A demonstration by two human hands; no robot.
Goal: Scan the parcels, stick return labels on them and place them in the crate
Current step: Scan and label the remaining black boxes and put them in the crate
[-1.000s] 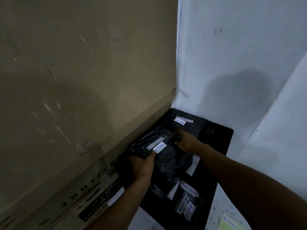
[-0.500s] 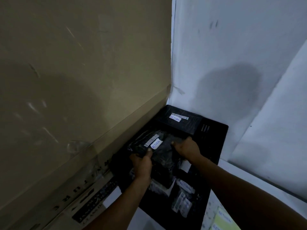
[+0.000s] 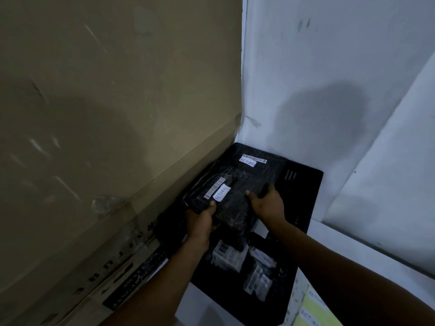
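Parcel (image 3: 226,196): black plastic mailer, glossy, wrinkled, with a barcode strip (image 3: 214,188) and a handwritten white label (image 3: 222,193) reading RETURN on its upper face. It is held low over the far half of the black crate (image 3: 303,196), above other parcels lying inside. Whether its underside already touches them cannot be told; the lighting is dim.

Left hand (image 3: 200,218): grip closed on the near-left edge of the parcel, thumb on top just beside the label, fingers hidden beneath. Right hand (image 3: 267,204): grip closed on the right edge, thumb on top, fingers curled round the side.

Handling, judged: the film creases and sags between the two hands, so the contents look soft, probably cloth, and light. The film looks slippery; a pinch at the edges with fingers beneath suits it better than a flat press on top. Not fragile by appearance. Keep thumbs off the label and barcode so neither lifts or smears.

Around it: a second parcel (image 3: 259,165) lies at the crate's far edge, also with barcode and RETURN label. More labelled packets (image 3: 227,255) fill the near end. A large cardboard box (image 3: 106,114) stands against the crate's left side; white wall (image 3: 329,78) behind. Yellow notes (image 3: 308,314) marked RETURN at lower right
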